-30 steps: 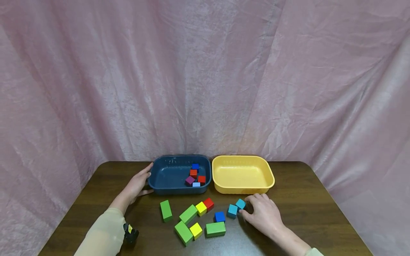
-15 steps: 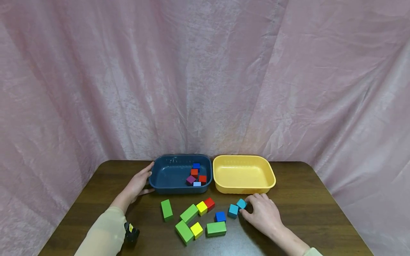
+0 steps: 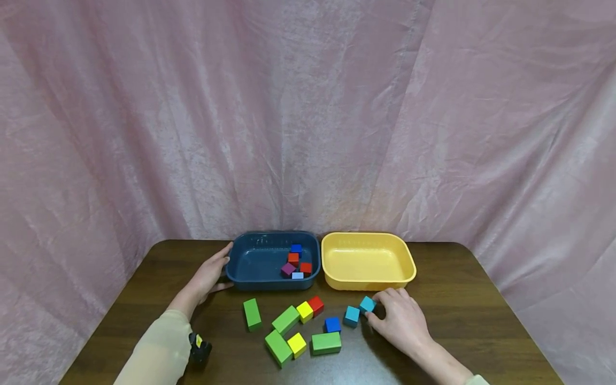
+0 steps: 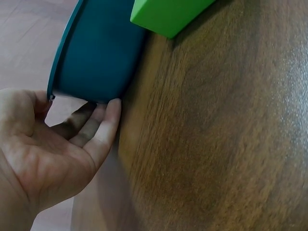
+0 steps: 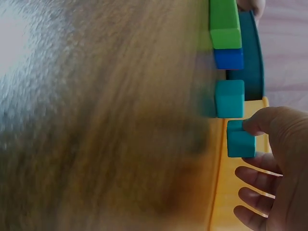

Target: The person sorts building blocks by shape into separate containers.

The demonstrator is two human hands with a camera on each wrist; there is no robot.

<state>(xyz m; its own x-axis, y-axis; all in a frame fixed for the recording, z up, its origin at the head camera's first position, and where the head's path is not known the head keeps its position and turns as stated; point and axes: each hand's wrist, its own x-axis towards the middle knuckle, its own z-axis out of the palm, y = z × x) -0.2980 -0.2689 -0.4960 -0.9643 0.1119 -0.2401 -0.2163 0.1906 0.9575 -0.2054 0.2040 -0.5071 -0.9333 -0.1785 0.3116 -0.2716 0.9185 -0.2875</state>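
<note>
Between the thumb and index finger of my right hand point(image 3: 401, 322) is a light-blue cube point(image 3: 368, 304), pinched; the right wrist view shows the same cube point(image 5: 239, 143) with the other fingers loosely bent below it. Just left of it a second light-blue cube point(image 3: 351, 317) sits on the table. My left hand point(image 3: 206, 276) touches the left end of the dark blue tray point(image 3: 274, 285), its fingers spread along the wall. Up close in the left wrist view, fairly straight fingertips lie against the tray's side point(image 4: 91, 62). Inside that tray are several small cubes, including red, blue and purple ones.
A yellow tray point(image 3: 368, 285) stands right of the blue one, in front of a pink curtain point(image 3: 308, 117). Several green blocks point(image 3: 326, 343), yellow cubes point(image 3: 297, 345), a red cube point(image 3: 315, 305) and a blue cube point(image 3: 332, 324) lie on the wooden table point(image 3: 462, 310).
The pinched light-blue cube has shifted slightly right with my right hand, away from the other light-blue cube. My left hand stays at the blue tray.
</note>
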